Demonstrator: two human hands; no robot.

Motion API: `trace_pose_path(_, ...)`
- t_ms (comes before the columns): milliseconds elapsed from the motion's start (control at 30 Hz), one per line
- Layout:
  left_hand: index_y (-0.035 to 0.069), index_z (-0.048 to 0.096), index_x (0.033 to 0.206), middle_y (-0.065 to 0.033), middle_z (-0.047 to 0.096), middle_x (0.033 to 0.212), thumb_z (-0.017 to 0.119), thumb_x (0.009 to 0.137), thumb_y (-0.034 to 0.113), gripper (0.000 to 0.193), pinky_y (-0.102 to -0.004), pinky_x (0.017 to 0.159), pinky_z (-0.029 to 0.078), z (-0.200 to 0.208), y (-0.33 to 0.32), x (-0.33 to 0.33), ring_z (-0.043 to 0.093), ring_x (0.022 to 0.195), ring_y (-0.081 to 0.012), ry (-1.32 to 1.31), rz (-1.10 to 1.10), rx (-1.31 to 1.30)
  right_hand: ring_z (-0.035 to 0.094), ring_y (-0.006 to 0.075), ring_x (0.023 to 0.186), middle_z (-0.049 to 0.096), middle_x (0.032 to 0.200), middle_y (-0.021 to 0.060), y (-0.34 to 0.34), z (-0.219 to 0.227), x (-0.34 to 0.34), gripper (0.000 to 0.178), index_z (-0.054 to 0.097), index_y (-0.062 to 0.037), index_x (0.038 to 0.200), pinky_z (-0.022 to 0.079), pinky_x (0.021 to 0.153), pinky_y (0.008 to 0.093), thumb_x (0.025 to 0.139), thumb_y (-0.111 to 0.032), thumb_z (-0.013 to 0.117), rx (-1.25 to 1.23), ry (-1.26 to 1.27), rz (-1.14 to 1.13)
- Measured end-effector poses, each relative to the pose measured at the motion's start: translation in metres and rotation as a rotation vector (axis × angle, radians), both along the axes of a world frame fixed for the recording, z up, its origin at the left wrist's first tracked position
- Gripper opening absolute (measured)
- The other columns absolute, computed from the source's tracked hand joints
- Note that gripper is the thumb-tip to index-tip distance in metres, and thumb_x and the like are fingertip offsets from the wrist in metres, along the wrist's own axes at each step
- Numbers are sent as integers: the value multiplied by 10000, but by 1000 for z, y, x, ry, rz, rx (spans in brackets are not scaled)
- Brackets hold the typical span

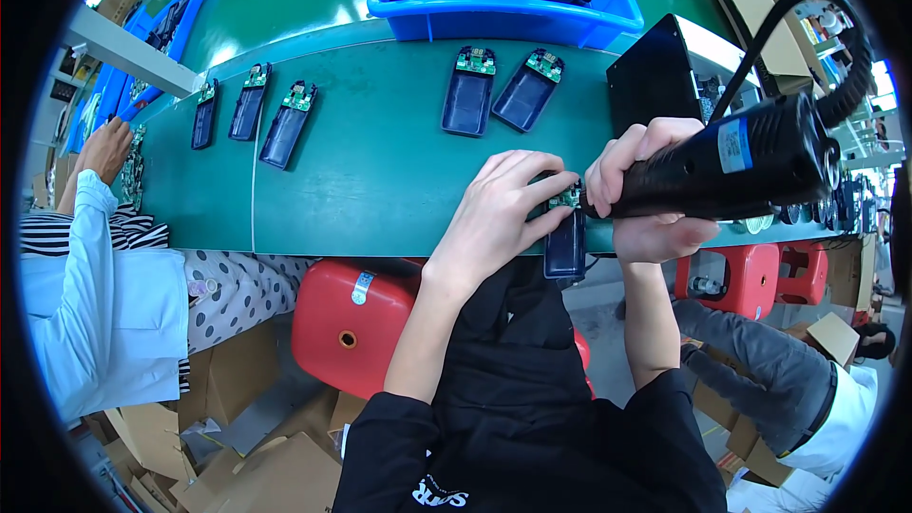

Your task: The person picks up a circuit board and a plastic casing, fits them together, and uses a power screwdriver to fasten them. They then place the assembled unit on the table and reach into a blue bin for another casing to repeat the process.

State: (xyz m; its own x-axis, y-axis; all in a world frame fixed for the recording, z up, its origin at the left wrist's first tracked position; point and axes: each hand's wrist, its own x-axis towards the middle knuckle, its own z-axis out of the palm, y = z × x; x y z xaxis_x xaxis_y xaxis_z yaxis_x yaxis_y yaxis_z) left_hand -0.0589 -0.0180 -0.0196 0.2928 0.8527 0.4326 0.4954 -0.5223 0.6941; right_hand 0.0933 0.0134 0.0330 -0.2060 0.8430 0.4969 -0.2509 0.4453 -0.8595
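Observation:
My left hand (499, 204) grips the board end of a dark blue plastic casing (565, 252) between thumb and fingers at the table's near edge. A small green circuit board (567, 197) shows at the casing's upper end. My right hand (635, 176) is wrapped round a thick black electric screwdriver (693, 176) with a blue label, held nearly level. Its front end points left at the board; whether the bit touches it I cannot tell. Beyond my hands lie two similar casings with boards (467, 95) (527, 90).
Three more casings (288, 128) lie to the left on the green table (361, 180). A blue bin (503, 21) of casings stands at the back, beside a black box-shaped device (655, 71). The screwdriver's black cord (841, 85) arches at right. A co-worker's hand (106, 147) is at far left, near a red stool (347, 328).

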Motion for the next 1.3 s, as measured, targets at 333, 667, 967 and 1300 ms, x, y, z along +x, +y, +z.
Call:
trace_pose_path(333,80,656,1118,-69,641,1120,736,811,152,325,-397,971,451,0,-2,0,610,1064,-264,47,7,56,466,134,455,470,653,57,-5,25,13,871,374,-59,1040,425,417,261,745,-867,508,284,265,81)
trace_pose_path(667,80,672,1126,-71,660,1142,742,814,158,329,-383,960,457,6,-1,-6,620,1073,-254,-56,84,84,464,131,439,462,652,46,-20,35,35,869,375,-68,1032,434,420,263,729,-867,533,286,276,51)
trace_pose_path(967,67,680,1124,-77,668,1147,754,796,134,343,-373,948,464,9,0,-6,625,1075,-266,-58,23,-14,468,131,429,454,641,40,-30,35,42,862,372,-80,1012,431,405,259,713,-869,552,223,271,23)
trace_pose_path(1300,66,692,1108,-78,671,1146,770,762,124,359,-377,949,462,9,3,-5,625,1088,-272,-41,-17,-70,488,169,465,497,653,97,-43,24,52,974,370,-41,1026,459,447,294,627,-903,583,99,338,27)
